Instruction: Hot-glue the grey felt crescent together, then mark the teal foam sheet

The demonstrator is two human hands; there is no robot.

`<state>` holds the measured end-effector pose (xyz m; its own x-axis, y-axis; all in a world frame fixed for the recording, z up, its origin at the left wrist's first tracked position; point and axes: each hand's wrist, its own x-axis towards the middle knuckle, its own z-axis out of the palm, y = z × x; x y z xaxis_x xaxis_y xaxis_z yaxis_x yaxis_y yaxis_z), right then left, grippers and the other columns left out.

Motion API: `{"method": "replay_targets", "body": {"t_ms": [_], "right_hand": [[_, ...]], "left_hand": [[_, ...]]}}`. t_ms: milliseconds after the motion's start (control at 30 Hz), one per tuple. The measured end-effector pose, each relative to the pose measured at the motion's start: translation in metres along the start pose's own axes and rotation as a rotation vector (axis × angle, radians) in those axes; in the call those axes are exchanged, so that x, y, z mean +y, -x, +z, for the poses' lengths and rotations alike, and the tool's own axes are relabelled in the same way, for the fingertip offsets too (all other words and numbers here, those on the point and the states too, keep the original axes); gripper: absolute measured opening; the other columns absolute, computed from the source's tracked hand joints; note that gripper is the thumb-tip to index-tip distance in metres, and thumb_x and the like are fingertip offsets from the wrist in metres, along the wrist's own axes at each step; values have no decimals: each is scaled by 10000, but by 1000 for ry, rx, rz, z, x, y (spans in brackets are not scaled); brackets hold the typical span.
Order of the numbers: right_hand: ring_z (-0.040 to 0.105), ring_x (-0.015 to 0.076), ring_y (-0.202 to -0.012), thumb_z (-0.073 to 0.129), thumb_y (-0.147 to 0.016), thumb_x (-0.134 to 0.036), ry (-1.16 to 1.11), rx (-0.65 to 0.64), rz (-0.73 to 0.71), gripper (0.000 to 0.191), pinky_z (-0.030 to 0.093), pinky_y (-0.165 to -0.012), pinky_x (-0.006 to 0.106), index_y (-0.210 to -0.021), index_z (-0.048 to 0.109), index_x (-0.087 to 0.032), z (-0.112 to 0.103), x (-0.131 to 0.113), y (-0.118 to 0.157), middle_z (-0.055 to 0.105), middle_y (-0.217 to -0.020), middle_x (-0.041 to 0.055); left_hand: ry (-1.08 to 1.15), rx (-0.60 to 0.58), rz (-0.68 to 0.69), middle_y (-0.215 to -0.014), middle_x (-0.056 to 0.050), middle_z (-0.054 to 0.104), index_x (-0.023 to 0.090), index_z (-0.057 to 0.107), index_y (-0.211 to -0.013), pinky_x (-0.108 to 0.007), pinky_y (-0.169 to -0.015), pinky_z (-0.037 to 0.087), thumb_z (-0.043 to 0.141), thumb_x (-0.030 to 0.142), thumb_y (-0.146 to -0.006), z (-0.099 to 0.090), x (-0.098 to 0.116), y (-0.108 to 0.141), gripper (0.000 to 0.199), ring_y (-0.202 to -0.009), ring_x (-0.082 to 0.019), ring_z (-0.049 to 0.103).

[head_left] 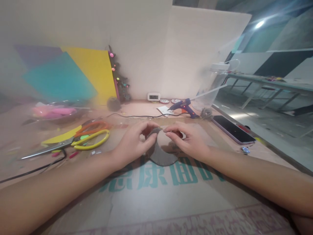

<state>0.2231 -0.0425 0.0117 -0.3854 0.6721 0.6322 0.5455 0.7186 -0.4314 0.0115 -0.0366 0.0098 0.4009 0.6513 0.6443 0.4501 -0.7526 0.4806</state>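
A dark grey, flat, rounded piece (pixel 162 158) with a pale round area in its upper right lies between my hands, low over the printed work surface. My left hand (pixel 137 140) pinches its upper left edge, thumb in front and fingers curled behind. Close by on the right, my right hand (pixel 187 138) has its thumb and forefinger pressed together near the top of the pale area. Whatever sits in that right pinch is too small and blurred to name.
Left lie scissors with yellow and orange handles (pixel 91 140) and a bowl of pink pieces (pixel 55 112). Behind my hands are a blue glue gun (pixel 182 106), its black cord (pixel 144 116) and a small white clock (pixel 154 97). A phone (pixel 233 130) lies by the right table edge.
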Motion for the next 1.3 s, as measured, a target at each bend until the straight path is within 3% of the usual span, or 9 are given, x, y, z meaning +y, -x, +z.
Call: {"method": "replay_targets", "body": {"t_ms": [167,300,500,600,767,933,1067,1200,1300], "right_hand": [[523,131,-616,520,-935,-298,18,-1,-166,143,425,-599,271,-925,630,-206,-3,0,4,589,-693,3],[525,126,-620,578,-903,-342,-16,27,-169,182,435,-593,264,-1032,594,-214,-1,3,6,600,-731,-5],[552,136,-640,582,-905,-301,55,-5,-233,158,461,-648,297,-1044,592,-225,-2,3,6,679,-843,22],[556,129,-620,549,-914,-232,77,-41,-269,160,469,-653,302,-1069,589,-228,-3,1,5,705,-925,33],[549,117,-595,491,-909,-169,-30,-100,-97,247,491,-610,287,-1136,564,-231,1,0,5,698,-997,43],[634,139,-800,475,-918,-166,-351,-125,68,245,546,-698,292,-1154,520,-214,6,-2,4,640,-1132,92],[620,107,-660,503,-933,-240,-618,-167,241,216,550,-618,267,-1147,488,-224,8,0,2,650,-983,43],[658,143,-745,550,-916,-262,-581,-168,259,199,558,-697,300,-1106,529,-204,7,1,2,668,-884,33],[667,157,-805,585,-884,-238,-435,-129,206,173,546,-743,307,-1051,576,-195,6,0,0,688,-898,39]], "left_hand": [[-112,69,270,-861,8,669,211,534,-1174,-258,-718,514,597,130,-861,-2,-3,3,329,-760,-121,637],[-182,177,428,-929,-16,703,238,560,-1059,-300,-764,523,599,130,-882,-5,-4,3,211,-863,-152,670],[-240,204,566,-893,1,677,261,579,-930,-342,-811,493,601,46,-817,-15,-4,3,244,-880,-163,636],[-300,230,546,-891,4,666,283,593,-906,-350,-808,485,602,66,-817,-16,-9,3,235,-860,-163,628],[-355,136,464,-944,-30,678,239,608,-888,-330,-798,500,596,106,-846,-11,-21,-3,140,-895,-167,629],[-244,83,436,-1045,-63,702,192,581,-919,-328,-862,519,596,86,-848,-6,-21,-5,129,-993,-169,650],[-164,2,418,-1063,-43,729,197,595,-1008,-273,-828,546,596,139,-881,-4,-20,-1,140,-971,-149,690],[-215,33,348,-945,7,745,214,608,-1030,-225,-762,541,571,151,-907,-3,-21,1,142,-838,-118,704],[-219,28,306,-965,-6,740,208,601,-996,-245,-754,544,572,181,-910,-2,-21,2,94,-859,-137,702]]}}
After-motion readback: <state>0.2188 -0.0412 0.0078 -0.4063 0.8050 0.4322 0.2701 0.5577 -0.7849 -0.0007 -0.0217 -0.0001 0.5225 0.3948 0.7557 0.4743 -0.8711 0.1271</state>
